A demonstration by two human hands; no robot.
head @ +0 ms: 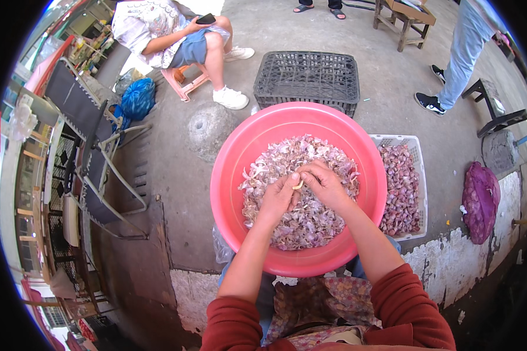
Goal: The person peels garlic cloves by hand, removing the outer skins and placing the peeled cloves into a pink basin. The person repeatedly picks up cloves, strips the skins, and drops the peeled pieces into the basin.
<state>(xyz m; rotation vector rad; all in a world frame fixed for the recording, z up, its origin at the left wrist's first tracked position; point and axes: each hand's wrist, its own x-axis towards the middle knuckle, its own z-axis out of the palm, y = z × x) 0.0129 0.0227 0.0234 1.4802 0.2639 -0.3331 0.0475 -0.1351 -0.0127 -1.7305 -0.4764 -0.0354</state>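
Over a large pink plastic basin (228, 175), my left hand (279, 195) and my right hand (323, 182) meet at the fingertips. Between them is a small pale garlic clove (297, 185), pinched by the fingers of both hands. Purplish-white garlic skins (307, 232) fill the bottom of the basin beneath the hands. Against the basin's right side, a white plastic basket (423, 193) holds many purple-skinned garlic cloves (399, 188).
Beyond the basin stands a black plastic crate (307, 79). A round stone block (208, 129) and a folding chair (90, 149) are to the left. A purple mesh bag (481, 202) lies right. One person sits upper left; others stand farther off.
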